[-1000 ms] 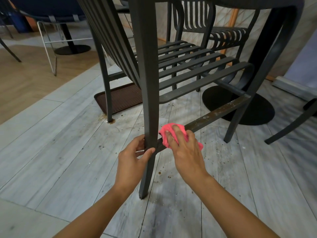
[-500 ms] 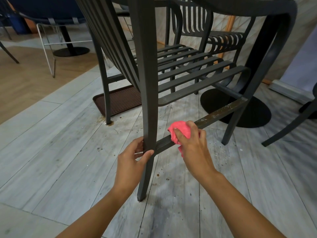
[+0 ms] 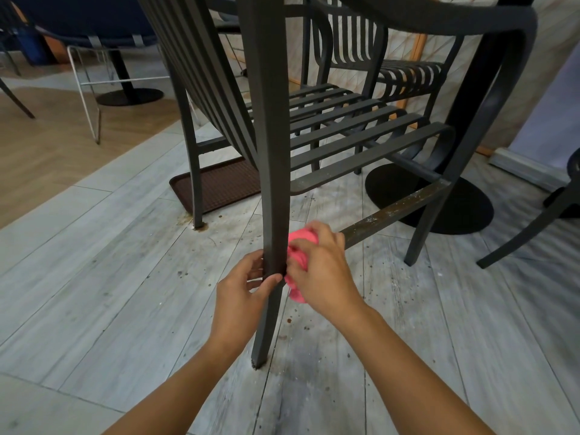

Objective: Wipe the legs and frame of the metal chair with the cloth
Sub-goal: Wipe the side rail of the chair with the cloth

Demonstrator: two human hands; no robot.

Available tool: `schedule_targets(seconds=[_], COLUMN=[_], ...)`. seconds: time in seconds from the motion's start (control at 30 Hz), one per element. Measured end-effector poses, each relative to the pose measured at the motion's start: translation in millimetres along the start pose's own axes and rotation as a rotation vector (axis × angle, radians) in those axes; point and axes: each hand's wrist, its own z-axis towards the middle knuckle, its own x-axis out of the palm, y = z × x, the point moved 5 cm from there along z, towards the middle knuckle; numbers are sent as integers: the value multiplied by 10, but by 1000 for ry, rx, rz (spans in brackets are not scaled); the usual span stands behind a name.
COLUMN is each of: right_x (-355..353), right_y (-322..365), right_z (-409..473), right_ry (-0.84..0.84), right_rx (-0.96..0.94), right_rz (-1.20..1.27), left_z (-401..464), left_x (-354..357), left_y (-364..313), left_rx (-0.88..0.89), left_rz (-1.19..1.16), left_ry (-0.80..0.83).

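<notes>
Wiping under way: left hand gripped the chair's near leg while right hand pressed the bunched pink cloth to the adjoining crossbar, whose far stretch remained speckled, seemingly unwiped.

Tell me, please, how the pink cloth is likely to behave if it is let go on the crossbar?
The pink cloth looks soft and floppy: it bunches into folds under the right hand. It probably weighs very little. Released on the narrow, sloping crossbar, it would likely drape or slide off rather than stay put.
</notes>
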Motion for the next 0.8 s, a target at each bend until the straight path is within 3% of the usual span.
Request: schedule_targets(seconds=[0.2, 0.33, 0.47, 0.8], right_x=[66, 37, 121, 159], right_y=[-32, -23, -15, -108], right_z=[-123, -151, -184, -247], right_ry=[190, 114, 98, -84], right_rx=[-20, -150, -333, -439], right_rz=[61, -188, -270, -464], left_z=[0, -9, -8, -25], left_x=[-7, -5, -27, -13], left_y=[-12, -11, 7, 49], left_rx=[11, -3, -20, -12], left_rz=[2, 33, 59, 100], left_ry=[1, -23, -52, -36])
